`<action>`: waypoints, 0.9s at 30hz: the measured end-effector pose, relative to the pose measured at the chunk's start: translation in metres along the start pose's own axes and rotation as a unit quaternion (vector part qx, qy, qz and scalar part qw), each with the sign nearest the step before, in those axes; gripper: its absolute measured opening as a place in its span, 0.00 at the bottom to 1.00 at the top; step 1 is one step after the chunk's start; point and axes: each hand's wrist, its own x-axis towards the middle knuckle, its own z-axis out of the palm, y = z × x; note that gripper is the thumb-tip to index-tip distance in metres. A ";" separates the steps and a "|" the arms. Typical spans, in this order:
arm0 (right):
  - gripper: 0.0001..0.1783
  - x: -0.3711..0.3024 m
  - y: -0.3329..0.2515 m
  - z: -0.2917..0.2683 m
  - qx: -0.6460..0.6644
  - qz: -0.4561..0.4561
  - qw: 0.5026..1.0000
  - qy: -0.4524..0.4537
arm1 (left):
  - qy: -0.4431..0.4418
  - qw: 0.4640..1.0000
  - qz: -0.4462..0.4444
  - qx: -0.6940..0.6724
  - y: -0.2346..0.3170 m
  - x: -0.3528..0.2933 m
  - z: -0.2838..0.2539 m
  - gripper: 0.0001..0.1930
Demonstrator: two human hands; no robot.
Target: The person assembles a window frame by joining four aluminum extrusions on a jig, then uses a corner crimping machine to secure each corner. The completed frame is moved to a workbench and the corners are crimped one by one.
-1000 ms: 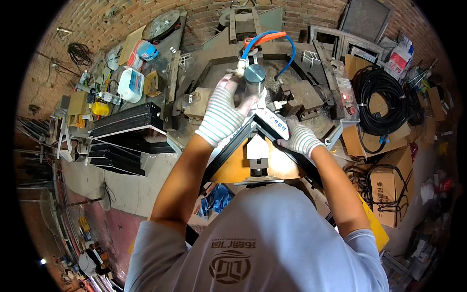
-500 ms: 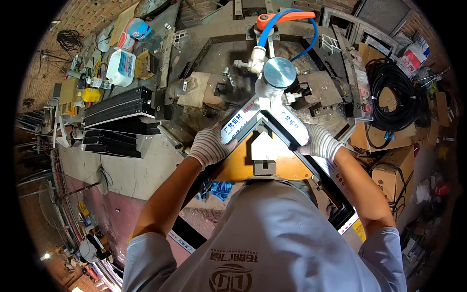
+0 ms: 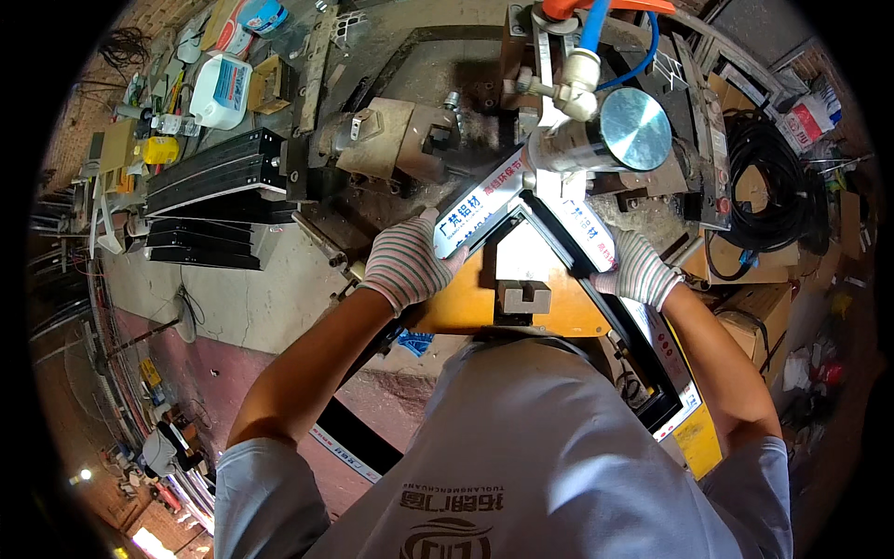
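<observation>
Two black metal frame bars wrapped in white film meet in a corner under a silver cylinder (image 3: 605,135) of a press machine. My left hand (image 3: 405,265), in a striped knit glove, grips the left frame bar (image 3: 470,214) near the corner. My right hand (image 3: 638,270), gloved the same way, holds the right frame bar (image 3: 596,238), which runs down past my right side. Below the corner lies the machine's orange table (image 3: 466,307) with a grey metal block (image 3: 521,293) on it.
Stacked black bars (image 3: 209,172) lie on the left. A white plastic jug (image 3: 219,88) and small clutter stand at the upper left. Coiled black cable (image 3: 764,177) and cardboard boxes (image 3: 768,312) are on the right. Blue and orange hoses (image 3: 596,14) rise from the cylinder.
My left hand came down from the cylinder's top and took hold of the left bar. The view has moved closer over the machine; both hands now press the bars at the corner.
</observation>
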 end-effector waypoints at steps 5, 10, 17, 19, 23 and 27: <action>0.42 0.000 0.000 0.000 0.007 -0.018 1.000 0.007 | 0.006 1.000 0.008 -0.017 -0.003 -0.001 0.000 0.27; 0.41 -0.001 -0.002 0.000 0.007 -0.014 1.000 0.000 | 0.016 1.000 0.008 -0.025 0.000 -0.003 -0.002 0.28; 0.42 -0.001 0.001 0.001 0.001 -0.024 1.000 0.011 | 0.005 1.000 0.000 -0.003 0.000 -0.003 -0.001 0.29; 0.43 -0.001 0.001 0.002 0.004 -0.040 0.999 0.019 | -0.003 1.000 -0.005 -0.002 0.002 -0.001 -0.004 0.30; 0.42 -0.002 0.000 0.001 0.001 -0.045 0.999 0.020 | -0.003 1.000 -0.013 0.013 0.006 -0.005 -0.005 0.33; 0.38 -0.005 -0.002 0.000 -0.016 -0.028 0.999 0.021 | -0.014 0.999 -0.013 0.036 0.006 -0.002 -0.007 0.36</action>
